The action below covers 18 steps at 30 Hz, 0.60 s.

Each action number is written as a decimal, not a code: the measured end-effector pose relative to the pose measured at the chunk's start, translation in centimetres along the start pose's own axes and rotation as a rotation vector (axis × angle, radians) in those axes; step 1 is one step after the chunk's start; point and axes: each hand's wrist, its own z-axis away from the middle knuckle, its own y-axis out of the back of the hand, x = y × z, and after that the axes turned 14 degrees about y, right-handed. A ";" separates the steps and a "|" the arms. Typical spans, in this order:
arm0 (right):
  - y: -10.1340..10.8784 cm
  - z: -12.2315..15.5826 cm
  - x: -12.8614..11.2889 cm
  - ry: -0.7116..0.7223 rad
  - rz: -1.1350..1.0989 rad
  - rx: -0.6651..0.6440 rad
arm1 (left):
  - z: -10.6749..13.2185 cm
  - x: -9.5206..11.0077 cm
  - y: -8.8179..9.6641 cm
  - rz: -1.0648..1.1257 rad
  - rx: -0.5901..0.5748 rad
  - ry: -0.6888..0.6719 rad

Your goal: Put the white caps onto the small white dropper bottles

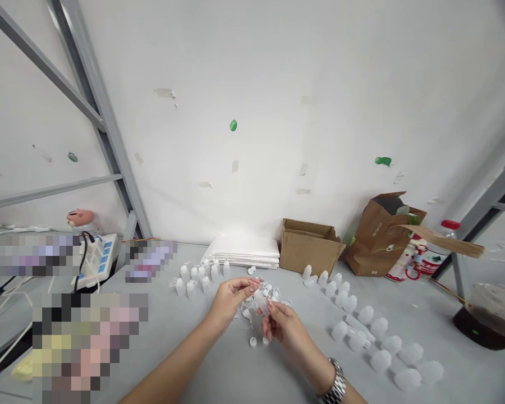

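Note:
In front of me, a small translucent plastic bottle [261,302] is held tilted between both hands. My right hand [285,322] is closed round its lower part. The fingers of my left hand [232,297] pinch at its upper end; whether a cap is between them is hidden. Just behind and below the hands lies a pile of small white caps [272,292] with thin white cords. Two loose white caps, one of them a small round cap [253,341], sit nearer to me. Capped bottles [202,274] stand in a group at the left, and cloudy uncapped bottles [381,327] spread in rows to the right.
Against the wall are a white stack of flat sheets [244,252], a cardboard box [309,249] and a brown paper bag [376,238]. A plastic bowl with dark contents [488,320] is at far right. A power strip [99,258] with cables lies left, near blurred-out items.

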 end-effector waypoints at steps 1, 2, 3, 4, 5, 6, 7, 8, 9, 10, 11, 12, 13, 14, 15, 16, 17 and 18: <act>-0.1 0.0 -0.1 -0.002 -0.022 0.004 | 0.1 0.1 -0.1 0.001 -0.003 0.002; -0.1 0.0 -0.2 0.006 -0.035 0.007 | 0.1 0.2 -0.1 0.003 -0.008 0.009; -0.2 0.1 -0.3 0.021 -0.043 0.010 | 0.2 0.3 -0.2 0.005 -0.014 0.022; -0.2 0.1 -0.4 0.038 -0.049 0.013 | 0.2 0.3 -0.2 0.008 -0.025 0.034; -0.1 0.1 -0.5 0.055 -0.055 0.014 | 0.2 0.4 -0.3 0.013 -0.038 0.043; 0.0 0.1 -0.6 0.070 -0.060 0.012 | 0.2 0.4 -0.3 0.019 -0.054 0.048; 0.1 0.1 -0.7 0.081 -0.063 0.011 | 0.2 0.3 -0.3 0.029 -0.075 0.050; 0.2 0.1 -0.7 0.087 -0.065 0.010 | 0.1 0.2 -0.4 0.038 -0.101 0.050; 0.3 0.1 -0.7 0.087 -0.062 0.011 | 0.0 0.1 -0.4 0.045 -0.129 0.052; 0.3 0.1 -0.8 0.086 -0.057 0.018 | 0.0 0.0 -0.4 0.050 -0.161 0.058; 0.4 0.0 -0.8 0.079 -0.051 0.028 | -0.1 -0.1 -0.4 0.046 -0.181 0.068; 0.4 0.0 -0.8 0.072 -0.045 0.039 | -0.2 -0.3 -0.4 0.050 -0.191 0.065; 0.3 0.0 -0.9 0.066 -0.043 0.051 | -0.2 -0.3 -0.4 0.062 -0.192 0.058; 0.3 0.0 -0.9 0.056 -0.042 0.055 | -0.2 -0.4 -0.4 0.072 -0.201 0.058; 0.2 0.0 -1.0 0.043 -0.042 0.056 | -0.2 -0.4 -0.3 0.089 -0.204 0.061; 0.2 0.1 -1.0 0.030 -0.042 0.055 | -0.1 -0.3 -0.3 0.097 -0.206 0.072; 0.2 0.1 -1.1 0.015 -0.040 0.046 | -0.1 -0.3 -0.3 0.104 -0.198 0.079; 0.2 0.1 -1.1 0.005 -0.034 0.037 | 0.0 -0.2 -0.3 0.108 -0.183 0.091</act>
